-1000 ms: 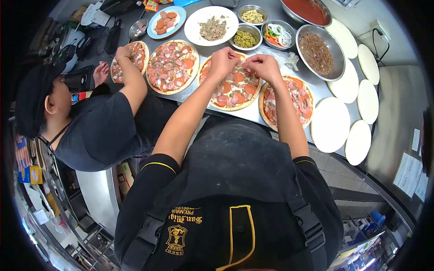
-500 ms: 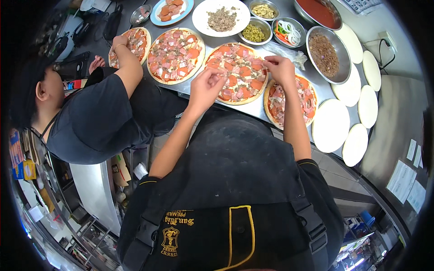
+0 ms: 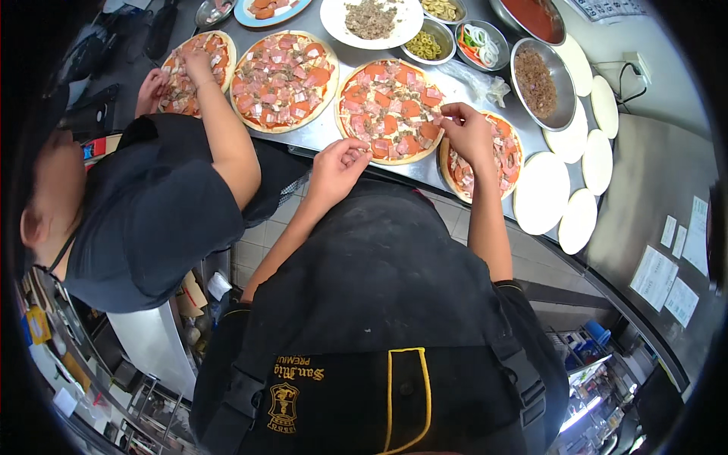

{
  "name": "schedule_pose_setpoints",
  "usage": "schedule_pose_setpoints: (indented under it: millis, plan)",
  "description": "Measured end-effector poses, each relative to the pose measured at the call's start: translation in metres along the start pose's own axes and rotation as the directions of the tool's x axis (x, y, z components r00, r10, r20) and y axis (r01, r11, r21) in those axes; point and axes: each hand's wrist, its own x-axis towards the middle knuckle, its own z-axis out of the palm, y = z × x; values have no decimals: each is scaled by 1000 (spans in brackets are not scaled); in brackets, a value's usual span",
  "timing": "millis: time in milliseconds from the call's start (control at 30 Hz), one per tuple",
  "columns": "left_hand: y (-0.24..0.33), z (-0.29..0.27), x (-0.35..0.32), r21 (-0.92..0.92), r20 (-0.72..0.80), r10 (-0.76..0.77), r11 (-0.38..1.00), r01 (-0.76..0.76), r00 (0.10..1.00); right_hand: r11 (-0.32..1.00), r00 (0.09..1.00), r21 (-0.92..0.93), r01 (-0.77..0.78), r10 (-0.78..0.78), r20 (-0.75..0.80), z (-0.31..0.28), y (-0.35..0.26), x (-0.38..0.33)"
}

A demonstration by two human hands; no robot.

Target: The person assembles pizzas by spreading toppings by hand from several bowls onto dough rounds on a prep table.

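Observation:
In front of me lies a topped pizza with red sauce, pepperoni slices, pink ham pieces and crumbled meat. My left hand is at its near left edge, thumb and fingers pinched together; anything between them is too small to make out. Over on the pizza's right edge is my right hand, fingertips also closed in a pinch, their contents hidden. Under my right wrist sits a smaller topped pizza, partly covered by my forearm. Another large topped pizza lies to the left.
At far left a co-worker's hands work over another pizza. Behind are a white plate of crumbled meat, bowls of olives and sliced vegetables, shredded meat and sauce. Several plain dough rounds lie right.
My left hand has come down from over the pizza to its near edge. My right hand stays at the right edge. The co-worker leans differently, both hands now at the far-left pizza. The view shifted slightly.

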Motion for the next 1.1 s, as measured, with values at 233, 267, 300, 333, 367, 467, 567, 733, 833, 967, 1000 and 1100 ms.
schedule_pose_setpoints:
  millis: [233, 267, 300, 333, 367, 467, 567, 733, 833, 967, 1000, 1100]
  plan:
    - [-4, 10, 12, -142, 138, -25, 989, 45, 990, 868, 994, 492, -63, 10, 111, 17, 12, -22]
    - [-10, 17, 15, -173, 129, 1, 985, 21, 992, 924, 995, 382, -26, -15, 103, 20, 13, -24]
    - [-15, 22, 14, -203, 116, 27, 979, -3, 993, 929, 995, 369, -15, -23, 99, 21, 15, -26]
    - [-16, 21, 15, -200, 122, 7, 980, 18, 992, 961, 994, 277, -20, -11, 112, 23, 7, -28]
    - [-17, 21, 15, -198, 126, -13, 979, 39, 992, 983, 992, 182, -23, 0, 125, 23, -1, -30]
    - [-14, 18, 19, -208, 149, -73, 973, 103, 986, 966, 989, 259, -24, -14, 146, 28, 12, -27]
    - [-10, 24, 31, -234, 191, -98, 962, 142, 977, 873, 981, 486, -42, -57, 187, 30, 18, -26]
    - [12, 57, 55, -256, 307, -87, 952, 170, 948, 763, 944, 638, -105, -124, 304, 16, 13, -27]
    - [14, 68, 60, -309, 312, -139, 921, 239, 940, 748, 936, 654, -116, -138, 324, 6, 16, -28]
    - [16, 79, 60, -314, 294, -175, 911, 268, 940, 765, 920, 631, -129, -145, 364, 1, 30, -28]
    - [16, 80, 60, -290, 284, -185, 919, 269, 941, 783, 911, 608, -132, -146, 386, 3, 36, -25]
    - [7, 88, 59, -246, 229, -152, 947, 209, 961, 822, 906, 553, -135, -124, 405, 11, 47, -24]
